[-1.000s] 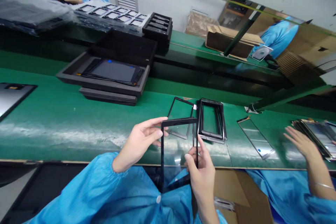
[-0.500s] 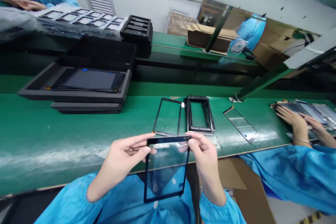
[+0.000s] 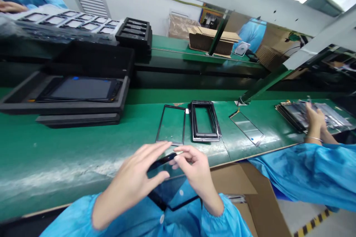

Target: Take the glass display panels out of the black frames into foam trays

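Note:
A black-bordered glass touch panel (image 3: 178,189) hangs tilted over my lap, in front of the bench edge. My right hand (image 3: 194,166) pinches its upper corner between thumb and fingers. Over the panel's left side is my left hand (image 3: 136,181), fingers stretched out and thumb apart; whether it touches the glass I cannot tell. Part of the panel's left edge is hidden behind that hand. Just beyond my hands, a thin black frame (image 3: 184,126) lies flat on the green bench. To its right sits a stack of black frames (image 3: 192,126).
Another clear panel (image 3: 247,127) lies on the bench (image 3: 83,148) at right. Black foam trays (image 3: 126,96) with dark panels stand at left. A co-worker's hands (image 3: 315,122) are at a pile of panels (image 3: 292,114) on the far right. A cardboard box (image 3: 258,196) stands below.
The panel has turned and tilted from nearly upright. My left hand has let go of its left edge and spread its fingers. The view has shifted slightly right.

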A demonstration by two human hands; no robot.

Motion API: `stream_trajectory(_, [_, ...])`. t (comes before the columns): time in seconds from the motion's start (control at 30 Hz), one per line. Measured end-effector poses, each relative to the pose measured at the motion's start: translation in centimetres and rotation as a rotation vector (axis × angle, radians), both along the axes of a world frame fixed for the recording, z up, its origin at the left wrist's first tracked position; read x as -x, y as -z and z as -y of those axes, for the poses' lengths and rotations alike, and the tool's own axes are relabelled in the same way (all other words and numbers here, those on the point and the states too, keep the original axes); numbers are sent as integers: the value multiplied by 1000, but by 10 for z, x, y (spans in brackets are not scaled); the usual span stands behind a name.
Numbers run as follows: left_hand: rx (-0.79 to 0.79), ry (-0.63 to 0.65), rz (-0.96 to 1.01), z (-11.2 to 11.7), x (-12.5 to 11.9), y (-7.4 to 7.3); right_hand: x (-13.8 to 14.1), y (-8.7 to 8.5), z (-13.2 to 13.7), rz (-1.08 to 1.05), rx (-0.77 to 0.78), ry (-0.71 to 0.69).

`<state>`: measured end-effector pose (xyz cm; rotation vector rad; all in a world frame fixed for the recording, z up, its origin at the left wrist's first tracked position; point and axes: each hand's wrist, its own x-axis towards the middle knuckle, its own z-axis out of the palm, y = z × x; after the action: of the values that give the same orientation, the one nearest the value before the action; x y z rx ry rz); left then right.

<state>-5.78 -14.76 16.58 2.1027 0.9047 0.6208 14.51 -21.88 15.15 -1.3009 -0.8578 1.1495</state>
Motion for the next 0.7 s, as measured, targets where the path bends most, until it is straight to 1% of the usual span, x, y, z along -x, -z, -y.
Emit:
stream_trajectory(0.03, [32,59,-44,1,-3,-3,1,2,0,-36,17,-49])
stream_trajectory(0.07, [95,92,-72,1,-5,-6,0,4,1,-72,37,-89])
stream_trajectory(0.1, [172,102,-85,2,-6,-7,-4,5,2,-98,59,-125])
stream_trajectory(0.13, [249,86,-79,2,-5,-7,-9,6,4,-108,80,-153])
stream_trajectory(0.23, [456,-59,56,4,2,-1,-33,9,12,-70,130,-169])
stream_trajectory(0.33, [598,-251,221,7,7,6,-53,14,20,-37,185,-72])
stream_trajectory(0.4, [631,-350,311,8,8,8,-57,18,22,-72,208,2])
stream_trajectory(0.47, [642,-400,379,8,8,10,-55,22,23,-121,210,66])
stream_trajectory(0.57, [657,-409,406,5,10,16,-48,25,22,-151,201,124])
stream_trajectory(0.7, [660,-388,383,-1,15,27,-39,25,19,-87,155,154])
